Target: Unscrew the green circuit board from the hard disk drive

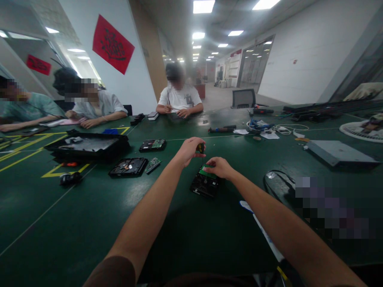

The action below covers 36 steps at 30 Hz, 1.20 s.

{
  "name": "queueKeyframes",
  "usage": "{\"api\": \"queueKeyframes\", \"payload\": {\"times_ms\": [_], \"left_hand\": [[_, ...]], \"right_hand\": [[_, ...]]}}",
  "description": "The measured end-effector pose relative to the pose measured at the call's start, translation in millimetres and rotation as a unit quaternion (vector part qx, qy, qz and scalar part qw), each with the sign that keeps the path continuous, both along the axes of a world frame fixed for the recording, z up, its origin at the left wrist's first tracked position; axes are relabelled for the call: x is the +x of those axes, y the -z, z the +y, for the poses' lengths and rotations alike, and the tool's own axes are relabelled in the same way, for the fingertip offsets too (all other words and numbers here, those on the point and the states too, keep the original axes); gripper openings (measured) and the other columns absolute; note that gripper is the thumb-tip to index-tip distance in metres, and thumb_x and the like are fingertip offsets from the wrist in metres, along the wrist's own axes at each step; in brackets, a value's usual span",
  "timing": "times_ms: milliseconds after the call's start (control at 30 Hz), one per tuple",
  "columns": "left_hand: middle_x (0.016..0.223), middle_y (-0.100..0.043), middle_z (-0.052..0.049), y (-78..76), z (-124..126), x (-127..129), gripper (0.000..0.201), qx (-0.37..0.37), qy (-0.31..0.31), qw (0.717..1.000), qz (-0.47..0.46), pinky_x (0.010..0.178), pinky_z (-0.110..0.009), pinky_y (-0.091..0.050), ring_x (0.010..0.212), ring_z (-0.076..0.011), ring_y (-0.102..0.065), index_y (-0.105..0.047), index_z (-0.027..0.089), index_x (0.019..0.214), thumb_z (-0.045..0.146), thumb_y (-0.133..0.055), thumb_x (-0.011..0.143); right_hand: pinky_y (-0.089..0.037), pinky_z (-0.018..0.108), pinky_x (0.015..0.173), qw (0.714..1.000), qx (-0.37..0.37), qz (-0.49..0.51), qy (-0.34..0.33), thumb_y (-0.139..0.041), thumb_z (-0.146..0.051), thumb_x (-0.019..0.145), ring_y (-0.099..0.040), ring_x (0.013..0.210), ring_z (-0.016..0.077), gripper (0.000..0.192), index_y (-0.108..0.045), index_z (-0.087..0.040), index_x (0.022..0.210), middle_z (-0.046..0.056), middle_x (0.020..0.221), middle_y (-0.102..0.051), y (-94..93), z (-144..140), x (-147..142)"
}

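Observation:
My left hand (190, 150) is closed round a screwdriver (201, 148) with a dark and yellow handle. Its thin shaft points down onto a green circuit board (207, 171). That board lies over the far end of a black hard drive (204, 185), which rests on the table in front of me. The fingers of my right hand (220, 167) are closed at the board's right edge, thumb on top of it. Where the screwdriver's tip meets the board is too small to make out.
Left of the drive lie a loose circuit board (153, 164), an opened drive casing (128, 167) and another hard drive (152, 145). Farther left is a black tray (89, 143). A grey metal box (341, 153) and cables stand right. Several people sit across the green table (74, 231).

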<state>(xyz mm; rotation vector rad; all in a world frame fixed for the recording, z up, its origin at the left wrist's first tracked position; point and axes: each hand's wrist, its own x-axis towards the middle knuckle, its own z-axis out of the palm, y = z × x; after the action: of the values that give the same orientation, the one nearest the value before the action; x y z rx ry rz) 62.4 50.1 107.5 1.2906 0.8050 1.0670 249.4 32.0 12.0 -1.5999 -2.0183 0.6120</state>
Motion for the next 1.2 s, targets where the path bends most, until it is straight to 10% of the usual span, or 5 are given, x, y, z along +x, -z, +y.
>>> {"api": "queueKeyframes", "payload": {"times_ms": [433,833,1200], "left_hand": [[0.079,-0.065,-0.005,6.2,1.8,1.1,0.036,0.066,-0.06,0.994,0.063,0.058,-0.027,-0.059,0.071,-0.0148,-0.061,-0.063,0.016,0.079,0.045,-0.085,0.077],[0.081,-0.064,-0.008,7.8,6.2,-1.3,0.032,0.03,0.039,0.998,-0.031,0.066,-0.033,-0.062,0.078,-0.0181,-0.063,-0.073,0.011,0.092,0.041,-0.06,0.092],[0.085,-0.068,-0.007,10.2,2.7,2.6,0.038,0.061,0.032,0.998,-0.006,0.065,-0.031,-0.061,0.08,-0.0173,-0.066,-0.061,0.017,0.093,0.046,-0.082,0.082]], "right_hand": [[-0.054,0.029,0.077,1.0,0.01,0.003,0.002,-0.083,-0.047,0.079,-0.071,0.092,0.0209,0.035,-0.079,-0.019,0.101,0.007,0.105,-0.078,2.1,0.2,-0.3],[-0.055,0.028,0.078,1.0,0.006,0.011,-0.004,-0.082,-0.047,0.081,-0.073,0.095,0.0219,0.034,-0.079,-0.02,0.103,0.008,0.107,-0.079,2.9,0.5,0.2],[-0.055,0.028,0.079,1.0,0.012,0.008,-0.006,-0.082,-0.047,0.081,-0.073,0.095,0.0216,0.035,-0.079,-0.019,0.102,0.008,0.107,-0.079,-2.6,-3.5,-0.8]]}}
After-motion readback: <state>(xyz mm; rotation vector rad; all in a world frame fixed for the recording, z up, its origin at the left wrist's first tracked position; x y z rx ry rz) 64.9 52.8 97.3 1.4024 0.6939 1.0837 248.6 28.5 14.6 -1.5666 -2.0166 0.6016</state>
